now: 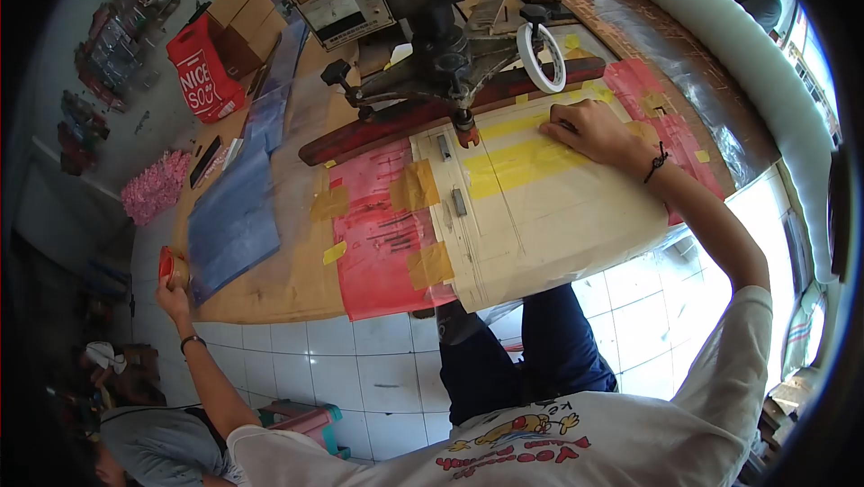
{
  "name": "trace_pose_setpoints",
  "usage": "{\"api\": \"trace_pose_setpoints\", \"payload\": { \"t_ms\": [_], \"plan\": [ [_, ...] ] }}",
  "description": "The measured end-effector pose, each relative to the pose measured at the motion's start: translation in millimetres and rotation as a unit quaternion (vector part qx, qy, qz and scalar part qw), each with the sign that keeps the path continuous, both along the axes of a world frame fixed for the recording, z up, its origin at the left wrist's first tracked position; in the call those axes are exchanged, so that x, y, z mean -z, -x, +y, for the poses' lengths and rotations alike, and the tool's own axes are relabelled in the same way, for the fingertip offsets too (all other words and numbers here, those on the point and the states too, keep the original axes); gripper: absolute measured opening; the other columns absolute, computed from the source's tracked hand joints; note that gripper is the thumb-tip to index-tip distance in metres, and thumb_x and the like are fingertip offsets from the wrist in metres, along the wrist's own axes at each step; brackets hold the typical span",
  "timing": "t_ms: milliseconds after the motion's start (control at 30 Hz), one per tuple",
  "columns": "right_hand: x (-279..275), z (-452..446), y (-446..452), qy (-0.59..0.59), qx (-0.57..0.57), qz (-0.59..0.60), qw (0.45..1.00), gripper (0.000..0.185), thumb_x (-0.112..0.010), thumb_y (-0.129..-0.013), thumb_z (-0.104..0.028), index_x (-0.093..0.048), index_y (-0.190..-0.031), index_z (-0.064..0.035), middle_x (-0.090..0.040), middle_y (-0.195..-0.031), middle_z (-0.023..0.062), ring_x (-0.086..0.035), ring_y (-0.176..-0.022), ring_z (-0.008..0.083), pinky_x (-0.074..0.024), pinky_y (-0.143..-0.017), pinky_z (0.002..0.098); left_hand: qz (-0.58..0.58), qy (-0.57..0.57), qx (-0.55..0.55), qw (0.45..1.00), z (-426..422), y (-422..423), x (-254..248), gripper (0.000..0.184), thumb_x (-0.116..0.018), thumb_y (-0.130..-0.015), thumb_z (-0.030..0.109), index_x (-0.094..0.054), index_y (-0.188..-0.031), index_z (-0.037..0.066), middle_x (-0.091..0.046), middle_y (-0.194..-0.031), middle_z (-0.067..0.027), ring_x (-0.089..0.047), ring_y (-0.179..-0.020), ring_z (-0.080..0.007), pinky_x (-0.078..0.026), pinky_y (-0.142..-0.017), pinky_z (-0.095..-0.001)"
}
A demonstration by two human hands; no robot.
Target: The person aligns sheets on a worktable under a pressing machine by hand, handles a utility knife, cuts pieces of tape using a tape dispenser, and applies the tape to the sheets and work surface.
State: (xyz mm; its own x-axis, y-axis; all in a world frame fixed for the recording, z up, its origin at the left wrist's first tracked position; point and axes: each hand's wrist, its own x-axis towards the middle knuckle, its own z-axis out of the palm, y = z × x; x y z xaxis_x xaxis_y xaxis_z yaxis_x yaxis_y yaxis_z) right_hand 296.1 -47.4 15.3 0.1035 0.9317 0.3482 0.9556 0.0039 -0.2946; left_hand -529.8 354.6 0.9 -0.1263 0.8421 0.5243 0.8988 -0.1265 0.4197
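Observation:
At the table's left edge, my left hand (pixel 175 293) is closed round a roll of tape (pixel 176 269) with a red and tan look. On the right, my right hand (pixel 589 130) rests on the pale board (pixel 576 217) beside its yellow strips (pixel 513 163). Its fingers are curled, and anything beneath them is hidden. Two small grey metal pieces (pixel 459 202) lie on the board's left part. A red sheet (pixel 378 226) with brown tape patches (pixel 430 265) adjoins the board. Just beyond stands a machine head (pixel 441 55) above a long red bar (pixel 369 130).
A blue sheet (pixel 236 221), a black object (pixel 206 161), a red bag (pixel 202 70) and a cardboard box (pixel 245 26) lie to the left. A white ring (pixel 540 57) hangs on the machine. Another person (pixel 162 442) is at the lower left, near a stool (pixel 306 424).

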Motion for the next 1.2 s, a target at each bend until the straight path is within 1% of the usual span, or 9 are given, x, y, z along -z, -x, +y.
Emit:
{"api": "trace_pose_setpoints", "payload": {
  "t_ms": [233, 367, 500, 633, 833, 933, 1033, 1100, 1200],
  "plan": [
    [-19, -15, 18, 0.039, -0.013, -0.002, 0.999, 0.032, -0.065, -0.100, -0.037, -0.068, -0.096, -0.0054, -0.071, -0.077, 0.0163, -0.068, -0.070, 0.0369, -0.0520, -0.067, 0.0476, 0.071, -0.167, -0.033, 0.983, -64, -46, -8, 0.037, -0.073, -0.097, 0.031, -0.066, -0.120, 0.003, -0.050, -0.130, -0.0261, -0.055, -0.115, -0.0407, -0.046, -0.101, -0.0464],
    [-26, -23, 36, 0.029, -0.024, 0.012, 0.999, 0.022, -0.068, -0.099, -0.025, -0.068, -0.098, -0.0030, -0.071, -0.074, 0.0141, -0.070, -0.067, 0.0310, -0.0526, -0.064, 0.0402, 0.059, -0.196, 0.038, 0.978, -95, -86, -10, 0.039, -0.072, -0.098, 0.033, -0.066, -0.122, 0.003, -0.050, -0.134, -0.0286, -0.054, -0.121, -0.0424, -0.045, -0.104, -0.0472],
    [-44, -36, 49, 0.030, -0.024, 0.098, 0.994, 0.018, -0.068, -0.100, -0.021, -0.068, -0.098, -0.0031, -0.069, -0.070, 0.0098, -0.068, -0.059, 0.0196, -0.0504, -0.053, 0.0332, -0.052, -0.161, 0.118, 0.978, -118, -127, -6, 0.039, -0.072, -0.098, 0.033, -0.066, -0.120, 0.001, -0.050, -0.135, -0.0258, -0.055, -0.123, -0.0403, -0.044, -0.106, -0.0464],
    [-79, -68, 76, 0.039, -0.011, 0.181, 0.983, 0.014, -0.067, -0.101, -0.016, -0.067, -0.096, -0.0031, -0.067, -0.067, 0.0049, -0.064, -0.056, 0.0100, -0.0465, -0.045, 0.0264, 0.029, -0.114, 0.136, 0.984, -110, -135, 16, 0.040, -0.069, -0.100, 0.033, -0.063, -0.124, 0.002, -0.052, -0.130, -0.0233, -0.056, -0.121, -0.0391, -0.044, -0.105, -0.0455],
    [-116, -134, 119, -0.066, -0.149, 0.176, 0.971, 0.013, -0.076, -0.093, -0.012, -0.067, -0.090, -0.0031, -0.073, -0.076, 0.0046, -0.068, -0.057, 0.0124, -0.0513, -0.051, 0.0249, 0.008, -0.114, 0.135, 0.984, -78, -137, 15, 0.041, -0.066, -0.101, 0.036, -0.061, -0.126, 0.003, -0.054, -0.124, -0.0222, -0.057, -0.115, -0.0388, -0.044, -0.103, -0.0442],
    [-129, -166, 114, -0.190, -0.170, 0.046, 0.966, 0.030, -0.082, -0.085, -0.039, -0.069, -0.082, -0.0115, -0.071, -0.070, -0.0023, -0.061, -0.051, 0.0118, -0.0436, -0.051, 0.0275, -0.044, -0.037, 0.165, 0.985, -63, -125, 16, 0.049, -0.067, -0.101, 0.038, -0.056, -0.138, 0.008, -0.047, -0.138, -0.0246, -0.050, -0.129, -0.0405, -0.040, -0.110, -0.0458],
    [-139, -209, 93, -0.239, -0.292, 0.115, 0.919, 0.027, -0.074, -0.093, -0.037, -0.068, -0.082, -0.0126, -0.068, -0.070, -0.0015, -0.056, -0.050, 0.0090, -0.0422, -0.050, 0.0259, 0.072, -0.084, -0.021, 0.994, -118, -184, -1, 0.066, -0.071, -0.098, 0.036, -0.043, -0.152, 0.011, -0.028, -0.160, -0.0241, -0.031, -0.147, -0.0429, -0.029, -0.120, -0.0523],
    [-146, -235, 76, -0.223, -0.407, 0.203, 0.862, 0.028, -0.069, -0.098, -0.036, -0.068, -0.083, -0.0133, -0.066, -0.070, -0.0010, -0.052, -0.050, 0.0071, -0.0413, -0.050, 0.0249, 0.005, -0.137, 0.120, 0.983, -161, -219, -14, 0.083, -0.075, -0.093, 0.038, -0.031, -0.160, 0.014, -0.012, -0.167, -0.0230, -0.019, -0.153, -0.0444, -0.023, -0.123, -0.0554],
    [-146, -253, 86, -0.297, -0.389, 0.261, 0.832, 0.026, -0.065, -0.102, -0.035, -0.069, -0.086, -0.0139, -0.064, -0.070, -0.0012, -0.050, -0.053, 0.0060, -0.0408, -0.051, 0.0239, -0.219, 0.043, 0.517, 0.826, -293, -302, -31, 0.093, -0.085, -0.083, 0.043, -0.041, -0.153, 0.001, -0.044, -0.156, -0.0158, -0.038, -0.147, -0.0291, -0.026, -0.123, -0.0458]
  ]
}}
